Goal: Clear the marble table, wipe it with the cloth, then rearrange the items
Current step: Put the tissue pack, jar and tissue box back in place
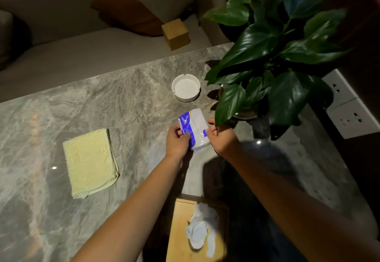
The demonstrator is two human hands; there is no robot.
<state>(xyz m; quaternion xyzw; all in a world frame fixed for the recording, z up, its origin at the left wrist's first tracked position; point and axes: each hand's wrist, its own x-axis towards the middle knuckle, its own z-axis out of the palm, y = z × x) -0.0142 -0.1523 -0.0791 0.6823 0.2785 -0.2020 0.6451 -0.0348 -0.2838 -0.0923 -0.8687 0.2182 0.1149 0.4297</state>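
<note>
A blue and white tissue pack (pixel 196 127) sits at the middle of the grey marble table (pixel 127 97). My left hand (pixel 177 140) grips its left side and my right hand (pixel 221 136) grips its right side. A folded pale yellow cloth (pixel 90 163) lies flat to the left, apart from both hands. A white round ashtray (pixel 186 88) stands just beyond the pack. A wooden tissue box (pixel 183 233) with white tissue sticking out is at the near edge, between my forearms.
A large-leafed potted plant (pixel 275 56) in a dark vase stands at the right, its leaves overhanging my right hand. A small wooden cube (pixel 175 34) rests on the sofa seat behind the table. White wall sockets (pixel 347 105) are at the far right.
</note>
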